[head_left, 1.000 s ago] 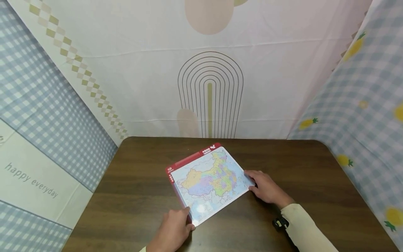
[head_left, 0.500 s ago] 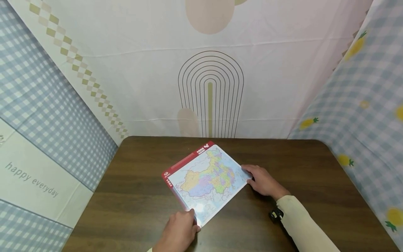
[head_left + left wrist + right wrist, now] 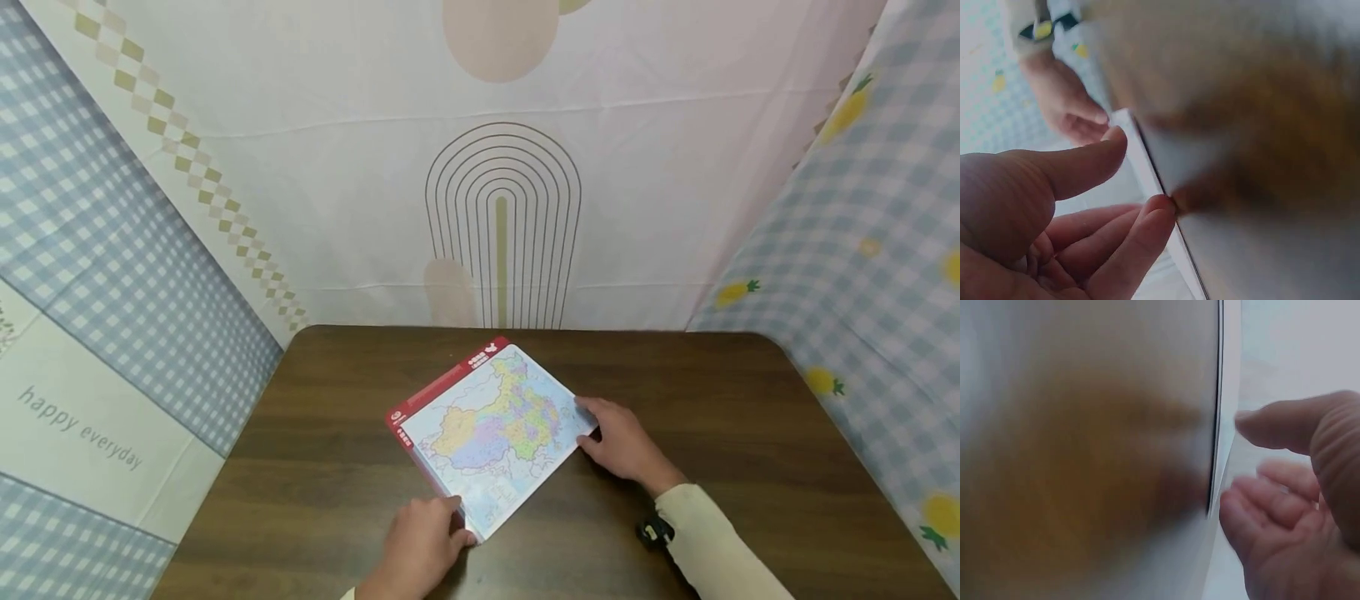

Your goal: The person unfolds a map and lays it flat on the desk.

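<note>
A flat map board point(image 3: 487, 433) with a red top strip and a many-coloured map of China lies turned at an angle on the table. At its near corner, my left hand point(image 3: 420, 546) holds it between thumb and fingers. My right hand point(image 3: 621, 442) grips the right-hand corner, thumb on the near edge and fingers along the far one. From the left wrist, the thumb and index fingertip meet the board's thin white edge point(image 3: 1142, 159). The right wrist view has the right thumb point(image 3: 1272, 425) against the edge, with the other fingers curled below it.
The brown wooden table point(image 3: 322, 500) extends around the board, with rounded far corners. A pale patterned cloth point(image 3: 360, 208) hangs behind it, and checked cloths flank both sides. A dark band point(image 3: 654, 531) with a small device is on the right wrist.
Over the second, the board has turned counter-clockwise, its red strip swinging left. My left hand moved slightly right and my right hand slightly left. Lately the right thumb slid left along the near edge.
</note>
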A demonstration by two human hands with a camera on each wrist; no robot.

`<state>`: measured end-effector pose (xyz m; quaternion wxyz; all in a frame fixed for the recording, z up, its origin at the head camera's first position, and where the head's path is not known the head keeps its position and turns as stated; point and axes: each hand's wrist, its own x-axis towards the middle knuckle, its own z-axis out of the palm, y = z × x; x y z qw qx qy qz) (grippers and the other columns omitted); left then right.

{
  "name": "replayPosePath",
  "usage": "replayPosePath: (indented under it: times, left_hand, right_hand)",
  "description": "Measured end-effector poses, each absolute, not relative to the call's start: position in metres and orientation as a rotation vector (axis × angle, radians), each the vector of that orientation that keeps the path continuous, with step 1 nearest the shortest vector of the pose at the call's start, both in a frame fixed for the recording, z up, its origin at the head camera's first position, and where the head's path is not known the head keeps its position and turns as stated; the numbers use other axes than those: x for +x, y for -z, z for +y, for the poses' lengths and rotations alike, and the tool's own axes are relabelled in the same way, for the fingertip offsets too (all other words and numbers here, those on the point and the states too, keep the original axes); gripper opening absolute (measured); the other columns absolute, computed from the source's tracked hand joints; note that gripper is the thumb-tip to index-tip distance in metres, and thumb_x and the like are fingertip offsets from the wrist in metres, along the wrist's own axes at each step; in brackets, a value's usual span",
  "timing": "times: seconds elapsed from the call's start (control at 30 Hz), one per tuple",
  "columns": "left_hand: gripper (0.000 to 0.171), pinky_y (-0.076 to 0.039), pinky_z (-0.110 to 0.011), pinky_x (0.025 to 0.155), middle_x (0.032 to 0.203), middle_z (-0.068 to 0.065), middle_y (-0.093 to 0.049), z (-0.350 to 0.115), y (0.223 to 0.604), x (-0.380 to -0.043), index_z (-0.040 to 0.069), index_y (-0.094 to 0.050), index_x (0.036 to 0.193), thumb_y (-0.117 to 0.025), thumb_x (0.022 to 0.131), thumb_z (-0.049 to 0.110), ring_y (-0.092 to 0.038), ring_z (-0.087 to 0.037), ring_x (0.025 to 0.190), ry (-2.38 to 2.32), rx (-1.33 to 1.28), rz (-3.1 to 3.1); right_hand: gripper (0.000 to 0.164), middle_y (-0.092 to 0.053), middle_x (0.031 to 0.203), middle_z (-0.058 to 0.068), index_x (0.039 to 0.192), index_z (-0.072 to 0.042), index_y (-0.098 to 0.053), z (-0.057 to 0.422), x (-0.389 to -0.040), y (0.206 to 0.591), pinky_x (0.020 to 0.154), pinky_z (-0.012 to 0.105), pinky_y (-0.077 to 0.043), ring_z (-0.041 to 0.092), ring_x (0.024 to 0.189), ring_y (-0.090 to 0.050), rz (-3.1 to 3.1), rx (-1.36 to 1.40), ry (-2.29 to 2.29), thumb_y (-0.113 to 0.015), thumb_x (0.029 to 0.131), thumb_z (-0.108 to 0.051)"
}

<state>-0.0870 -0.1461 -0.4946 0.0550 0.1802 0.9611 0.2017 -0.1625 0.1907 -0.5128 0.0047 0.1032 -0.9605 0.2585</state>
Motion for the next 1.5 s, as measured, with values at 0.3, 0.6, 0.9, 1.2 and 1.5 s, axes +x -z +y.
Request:
replayPosePath:
  times: [0.3, 0.6, 0.9, 1.2, 1.5]
  left_hand:
    - [0.039, -0.057, -0.027, 0.070, 0.092, -0.001, -0.082, -0.186, 0.491, -0.136, 0.007, -0.081, 0.115, -0.093, 0.079, 0.016, -0.068, -0.004, 0.077, -0.892, 0.609, 2.932]
    - [0.038, -0.062, -0.044, 0.095, 0.122, -0.008, -0.079, -0.235, 0.495, -0.214, 0.010, -0.077, 0.128, -0.084, 0.090, 0.009, -0.077, -0.019, 0.108, -0.888, 0.514, 2.823]
    - [0.055, -0.057, -0.050, 0.104, 0.141, -0.014, -0.070, -0.256, 0.500, -0.257, 0.010, -0.067, 0.144, -0.080, 0.091, 0.001, -0.068, -0.031, 0.129, -0.703, 0.621, 2.770]
    - [0.051, -0.058, -0.050, 0.103, 0.135, -0.008, -0.074, -0.251, 0.504, -0.261, 0.018, -0.072, 0.139, -0.082, 0.090, 0.005, -0.070, -0.023, 0.119, -0.668, 0.623, 2.762]
    - [0.048, -0.060, -0.048, 0.100, 0.130, -0.007, -0.076, -0.249, 0.503, -0.258, 0.018, -0.075, 0.135, -0.084, 0.089, 0.007, -0.071, -0.017, 0.109, -0.636, 0.562, 2.754]
  right_hand:
    - [0.072, -0.062, 0.148, 0.020, 0.147, 0.001, -0.058, 0.125, -0.094, 0.511, 0.111, 0.056, -0.049, 0.040, 0.137, -0.059, -2.846, 0.079, -1.005, -0.088, 0.087, -0.027]
    - [0.082, -0.056, 0.152, 0.020, 0.146, 0.000, -0.056, 0.060, -0.048, 0.514, 0.108, 0.059, -0.050, 0.042, 0.140, -0.054, -2.826, -0.008, -1.166, -0.093, 0.080, -0.031]
    - [0.096, -0.033, 0.162, 0.032, 0.155, 0.002, -0.046, 0.021, -0.033, 0.518, 0.096, 0.063, -0.052, 0.054, 0.139, -0.040, -2.852, -0.081, -1.312, -0.094, 0.079, -0.029]
    - [0.106, -0.025, 0.165, 0.033, 0.158, 0.005, -0.039, 0.013, -0.037, 0.524, 0.096, 0.058, -0.051, 0.047, 0.136, -0.037, -2.841, -0.163, -1.210, -0.098, 0.074, -0.020]
    - [0.105, -0.034, 0.159, 0.030, 0.156, 0.008, -0.040, 0.017, -0.042, 0.525, 0.102, 0.056, -0.050, 0.044, 0.136, -0.038, -2.800, -0.169, -1.109, -0.099, 0.074, -0.020]
